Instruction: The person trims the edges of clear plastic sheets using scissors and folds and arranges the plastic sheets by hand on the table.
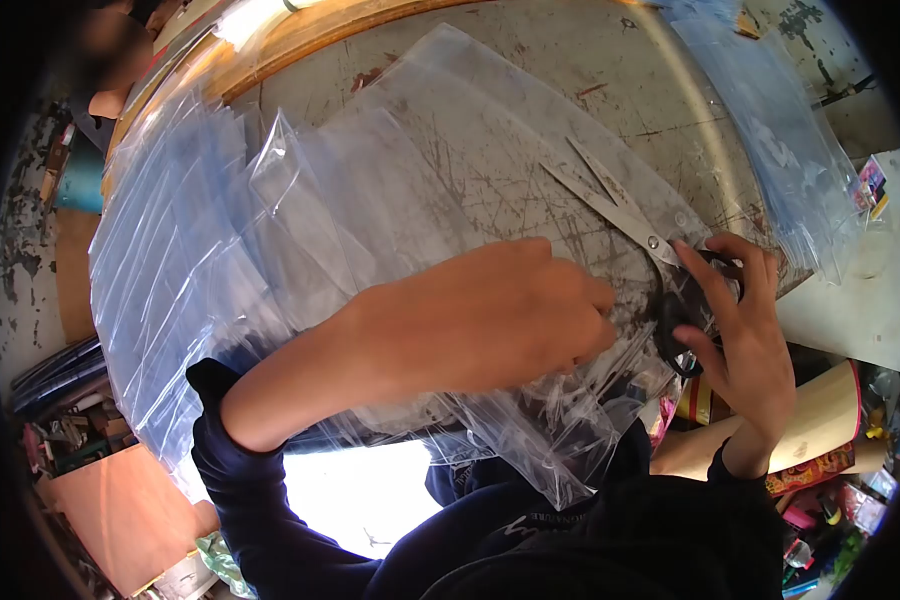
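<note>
My right hand (745, 335) is on a pair of scissors (618, 215), its fingers and thumb at the black handles. The silver blades point to the far left and stand slightly apart. My left hand (530, 310) is closed, knuckles up, over a clear plastic sheet (545, 440) that bunches below it and hangs over the near table edge. Its fingertips are hidden beneath the hand. More clear plastic (355, 180) lies flat beyond my left forearm, and a long clear strip (510, 85) runs under the scissors.
A large stack of clear plastic (175, 250) covers the left of the scratched table (450, 165). Another pile (760, 110) lies at the right. A person (110, 60) is at the far left. Cardboard (120, 515), a rolled sheet (820, 410) and clutter surround the table.
</note>
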`<state>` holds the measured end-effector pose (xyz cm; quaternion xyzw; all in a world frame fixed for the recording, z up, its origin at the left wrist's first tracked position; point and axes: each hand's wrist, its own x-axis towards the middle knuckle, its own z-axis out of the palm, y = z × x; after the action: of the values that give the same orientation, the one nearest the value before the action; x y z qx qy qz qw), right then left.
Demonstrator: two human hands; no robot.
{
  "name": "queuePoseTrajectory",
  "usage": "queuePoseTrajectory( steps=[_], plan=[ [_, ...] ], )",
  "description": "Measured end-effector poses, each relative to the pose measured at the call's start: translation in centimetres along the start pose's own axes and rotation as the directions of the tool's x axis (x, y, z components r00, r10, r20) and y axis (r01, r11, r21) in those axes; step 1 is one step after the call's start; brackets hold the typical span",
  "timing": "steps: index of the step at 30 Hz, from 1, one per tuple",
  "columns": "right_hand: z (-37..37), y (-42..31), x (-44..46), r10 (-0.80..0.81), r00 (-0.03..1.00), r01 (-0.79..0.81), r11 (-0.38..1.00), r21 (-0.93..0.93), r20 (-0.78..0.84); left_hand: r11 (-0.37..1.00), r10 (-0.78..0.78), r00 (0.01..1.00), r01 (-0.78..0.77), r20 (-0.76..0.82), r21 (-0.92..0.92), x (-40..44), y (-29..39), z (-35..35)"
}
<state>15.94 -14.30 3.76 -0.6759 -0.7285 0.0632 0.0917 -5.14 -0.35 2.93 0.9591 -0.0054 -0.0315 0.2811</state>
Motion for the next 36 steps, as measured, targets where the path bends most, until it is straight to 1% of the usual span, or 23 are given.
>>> queuePoseTrajectory(
  steps=[2,3,5,9,11,12,14,15,16,17,18,20,21,22,23,24,25,26,27,29,31,32,36],
  plan=[
    [-0.7,-0.8,-0.4,0.065,0.997,-0.064,0.998,-0.023,0.036,0.99,0.012,1.0,-0.015,-0.025,-0.139,0.1,-0.4,0.0],
    [-0.4,-0.7,-0.7,0.065,0.997,-0.065,0.998,-0.022,0.037,0.99,0.011,1.0,-0.014,-0.024,-0.141,0.1,-0.6,0.0],
    [0.2,0.0,-1.4,0.162,0.987,-0.161,0.983,0.09,0.002,0.978,0.059,0.995,-0.072,-0.076,-0.194,0.0,-0.9,0.0],
    [-0.3,1.0,-2.5,0.127,0.991,-0.121,0.982,0.143,-0.033,0.964,0.054,0.997,-0.068,-0.064,-0.257,0.1,-1.3,0.5],
    [-0.8,2.6,-3.8,0.228,0.965,-0.263,0.831,0.49,0.133,0.968,0.055,0.998,-0.062,-0.039,-0.243,0.2,-1.4,0.7],
    [-0.9,2.7,-4.2,0.228,0.964,-0.265,0.833,0.486,0.134,0.967,0.057,0.997,-0.066,-0.043,-0.245,0.2,-1.4,0.7],
    [-1.2,2.7,-4.9,0.318,0.912,-0.399,0.529,0.749,0.261,0.973,0.023,0.998,-0.011,0.053,-0.231,0.2,-1.2,0.5],
    [-1.3,2.6,-5.3,0.336,0.88,-0.445,0.337,0.829,0.336,0.972,0.021,0.999,-0.009,0.046,-0.234,0.3,-1.2,0.5],
    [-1.0,2.2,-5.9,0.332,0.88,-0.449,0.341,0.826,0.341,0.965,0.008,0.994,0.019,0.105,-0.261,0.4,-1.2,0.4],
    [-0.3,1.6,-6.6,0.424,0.84,-0.464,0.236,0.854,0.34,0.957,-0.002,0.986,0.05,0.165,-0.286,0.5,-1.3,0.3],
    [0.4,1.1,-7.4,0.511,0.788,-0.466,0.128,0.876,0.345,0.955,-0.006,0.987,0.053,0.159,-0.291,0.6,-1.4,0.2],
    [0.7,-0.8,-8.6,0.47,0.823,-0.469,0.247,0.848,0.318,0.944,-0.003,0.986,0.057,0.165,-0.324,0.5,-1.4,0.2],
    [0.4,-1.7,-9.1,0.399,0.867,-0.44,0.331,0.835,0.298,0.942,-0.004,0.987,0.058,0.162,-0.33,0.5,-1.6,0.4],
    [0.5,-1.9,-10.0,0.398,0.866,-0.444,0.332,0.832,0.303,0.947,0.024,0.995,0.009,0.097,-0.322,0.4,-1.7,0.6],
    [0.8,-2.1,-10.6,0.345,0.895,-0.433,0.525,0.733,0.282,0.95,0.054,0.998,-0.041,0.033,-0.31,0.4,-1.8,0.8],
    [1.0,-2.1,-11.1,0.287,0.918,-0.395,0.694,0.602,0.272,0.948,0.056,0.998,-0.043,0.032,-0.315,0.4,-1.8,0.8],
    [0.6,-2.3,-11.2,0.292,0.916,-0.401,0.693,0.599,0.275,0.932,0.014,0.998,0.011,0.064,-0.361,0.4,-1.8,0.6],
    [-0.2,-2.8,-10.8,0.307,0.894,-0.443,0.719,0.536,0.327,0.913,-0.028,0.995,0.065,0.097,-0.403,0.4,-1.7,0.5],
    [-0.6,-3.2,-10.5,0.321,0.869,-0.478,0.743,0.469,0.377,0.912,-0.026,0.995,0.063,0.095,-0.405,0.4,-1.7,0.4],
    [-0.3,-3.5,-11.0,0.36,0.864,-0.493,0.746,0.448,0.352,0.904,-0.034,0.997,0.059,0.066,-0.423,0.4,-1.7,0.5],
    [0.1,-3.5,-11.4,0.331,0.904,-0.423,0.781,0.46,0.27,0.9,-0.026,0.999,0.038,0.034,-0.434,0.4,-1.8,0.8],
    [0.1,-3.5,-11.4,0.334,0.903,-0.426,0.781,0.458,0.27,0.896,-0.018,1.0,0.018,0.002,-0.443,0.4,-1.9,0.9],
    [0.1,-3.8,-11.1,0.304,0.933,-0.356,0.851,0.387,0.192,0.897,-0.056,0.998,0.058,0.018,-0.439,0.5,-1.7,0.7]
  ],
)
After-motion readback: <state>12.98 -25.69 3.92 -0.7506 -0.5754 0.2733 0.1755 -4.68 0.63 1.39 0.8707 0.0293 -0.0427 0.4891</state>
